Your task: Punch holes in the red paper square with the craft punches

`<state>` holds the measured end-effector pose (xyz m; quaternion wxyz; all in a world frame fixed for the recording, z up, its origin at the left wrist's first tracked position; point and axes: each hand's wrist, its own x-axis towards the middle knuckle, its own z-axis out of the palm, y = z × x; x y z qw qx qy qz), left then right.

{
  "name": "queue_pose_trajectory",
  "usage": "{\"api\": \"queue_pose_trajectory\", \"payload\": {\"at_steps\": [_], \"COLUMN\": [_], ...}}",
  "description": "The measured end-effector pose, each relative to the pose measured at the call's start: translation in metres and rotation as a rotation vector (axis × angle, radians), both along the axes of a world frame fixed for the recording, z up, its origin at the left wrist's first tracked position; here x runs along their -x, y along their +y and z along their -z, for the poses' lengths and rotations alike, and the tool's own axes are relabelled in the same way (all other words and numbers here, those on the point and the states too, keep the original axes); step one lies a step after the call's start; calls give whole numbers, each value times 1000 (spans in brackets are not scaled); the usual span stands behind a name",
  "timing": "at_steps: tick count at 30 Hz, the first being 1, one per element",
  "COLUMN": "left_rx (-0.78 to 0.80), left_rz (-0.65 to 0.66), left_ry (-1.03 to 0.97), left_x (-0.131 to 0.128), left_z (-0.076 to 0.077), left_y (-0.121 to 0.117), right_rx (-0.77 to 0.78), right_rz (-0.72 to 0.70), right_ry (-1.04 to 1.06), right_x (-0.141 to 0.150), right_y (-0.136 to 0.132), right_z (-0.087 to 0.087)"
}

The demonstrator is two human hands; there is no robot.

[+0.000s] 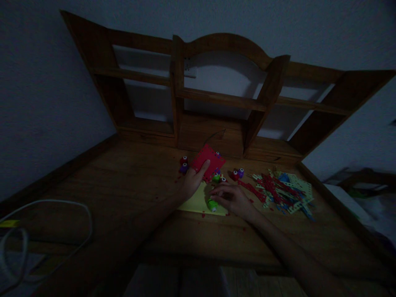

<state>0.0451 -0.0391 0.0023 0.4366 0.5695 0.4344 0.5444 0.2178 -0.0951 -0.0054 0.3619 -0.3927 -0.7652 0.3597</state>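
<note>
My left hand [193, 179] grips a red sheet of paper [208, 161] with small holes along its edges, the thumb lying on top. Close to it, my right hand [230, 197] is closed, its fingertips bent at a small green craft punch [213, 205] with a white end. Part of the punch is hidden by the fingers. Beneath both hands a yellow sheet [195, 201] lies on the wooden desk [130, 181]. Just behind the right hand are a second green punch [216, 177] and a red one [223, 180].
More red and purple punches stand at left [184, 164] and right [237, 174]. Red, blue and pale punched strips [278, 192] are heaped at right, with red bits scattered about. A wooden shelf [216, 97] backs the desk; a white cable [62, 202] loops at left.
</note>
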Motion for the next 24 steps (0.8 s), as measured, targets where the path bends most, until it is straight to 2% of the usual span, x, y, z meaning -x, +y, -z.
{"api": "queue_pose_trajectory", "payload": {"at_steps": [9, 13, 18, 21, 24], "left_rx": [23, 7, -14, -3, 21], "left_rz": [7, 4, 32, 79, 166], "left_ry": [4, 27, 60, 85, 137], "left_x": [-1, 0, 2, 1, -1], "left_z": [-2, -2, -1, 2, 7], "left_y": [-1, -3, -4, -4, -5], "right_rx": [-19, -41, 88, 102, 144], "right_rz": [40, 188, 435, 487, 460], "right_ry": [36, 76, 289, 428, 444], "right_x": [2, 1, -5, -9, -12], "right_y": [-3, -5, 2, 10, 14], "right_z": [-7, -7, -2, 0, 2]}}
